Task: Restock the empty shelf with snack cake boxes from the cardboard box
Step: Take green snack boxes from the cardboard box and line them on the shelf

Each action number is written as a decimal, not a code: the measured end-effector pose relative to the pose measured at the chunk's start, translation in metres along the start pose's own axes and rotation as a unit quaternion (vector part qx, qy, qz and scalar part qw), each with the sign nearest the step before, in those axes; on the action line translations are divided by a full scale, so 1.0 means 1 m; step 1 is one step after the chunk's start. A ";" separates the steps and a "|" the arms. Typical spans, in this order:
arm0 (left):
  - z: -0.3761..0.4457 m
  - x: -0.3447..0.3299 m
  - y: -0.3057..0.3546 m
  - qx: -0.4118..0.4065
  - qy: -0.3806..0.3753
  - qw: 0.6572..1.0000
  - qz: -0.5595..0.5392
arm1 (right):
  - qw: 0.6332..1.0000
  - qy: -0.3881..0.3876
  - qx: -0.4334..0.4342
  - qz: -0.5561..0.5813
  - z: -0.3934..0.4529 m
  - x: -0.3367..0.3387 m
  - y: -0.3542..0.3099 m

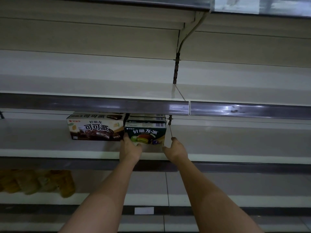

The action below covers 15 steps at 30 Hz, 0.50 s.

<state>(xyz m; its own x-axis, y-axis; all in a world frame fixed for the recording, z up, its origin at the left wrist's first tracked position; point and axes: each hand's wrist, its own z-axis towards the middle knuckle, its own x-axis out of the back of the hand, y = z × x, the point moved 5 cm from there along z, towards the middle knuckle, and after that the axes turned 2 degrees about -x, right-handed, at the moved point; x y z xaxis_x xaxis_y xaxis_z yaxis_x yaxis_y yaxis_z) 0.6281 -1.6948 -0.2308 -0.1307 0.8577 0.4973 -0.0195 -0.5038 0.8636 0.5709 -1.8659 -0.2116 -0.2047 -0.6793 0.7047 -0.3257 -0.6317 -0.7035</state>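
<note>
A green snack cake box (145, 134) stands on the middle shelf (50, 153), in front of a stack of similar boxes (146, 118). Directly to its left are brown cocoa pie boxes (96, 128), two high. My left hand (130, 148) grips the green box's lower left corner, with the fingers up its left side and the thumb on its front. My right hand (175, 150) is at the box's right side. Its thumb touches the lower right corner and its fingers are spread a little away from the box. The cardboard box is out of view.
The shelf above (94, 89) is bare, and its grey price rail (101, 105) hangs over the tops of the stacked boxes. Yellow-orange snack bags (38, 182) lie on the lower shelf at the left. A slotted upright (176, 69) divides the shelf bays.
</note>
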 end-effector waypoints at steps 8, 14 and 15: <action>-0.052 -0.005 0.008 -0.062 -0.021 0.995 0.082 | 0.999 0.018 0.018 -0.036 -0.037 0.009 0.029; -0.089 -0.020 0.014 -0.129 -0.071 0.982 0.115 | 0.998 0.052 0.020 -0.027 -0.069 0.028 0.050; -0.094 -0.024 0.015 -0.137 -0.084 0.980 0.122 | 0.998 0.058 0.019 -0.024 -0.075 0.030 0.055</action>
<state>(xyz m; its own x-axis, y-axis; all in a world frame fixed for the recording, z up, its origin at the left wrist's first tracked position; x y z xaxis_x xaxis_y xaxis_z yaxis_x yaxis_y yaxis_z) 0.5376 -1.7324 -0.2380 -0.0007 0.7020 0.7122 -0.2759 -0.6846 0.6746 0.4780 -1.8933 -0.2218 -0.2963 -0.6020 0.7415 -0.3028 -0.6771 -0.6707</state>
